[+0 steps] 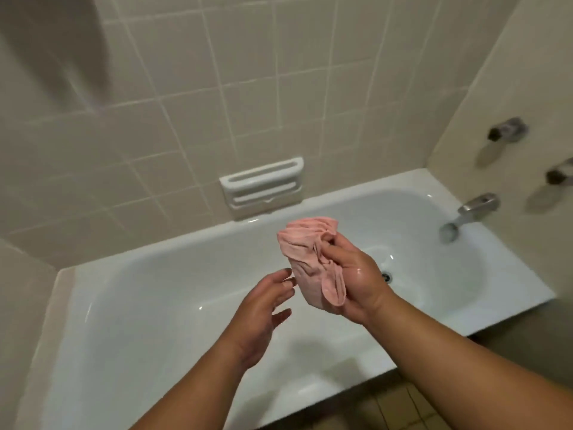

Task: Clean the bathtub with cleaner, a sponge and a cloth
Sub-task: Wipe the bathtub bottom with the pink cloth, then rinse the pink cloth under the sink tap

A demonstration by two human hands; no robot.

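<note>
Pink cloth (305, 257) fills right hand (356, 280), which half-hides the drain (386, 277).

No readable text, labels, brands or numbers anywhere in view.

1. A single wide-angle camera worn on the head looks forward and down from above the near long side of the bathtub (155, 336).
2. It faces across the bathtub to the tiled wall (217, 88) behind it. The spout (474, 209) is at the bathtub's right end.
3. The range is close: both forearms enter from the lower edge, with the left hand (263, 305) and right hand (356, 280) above the bathtub's middle.
</note>
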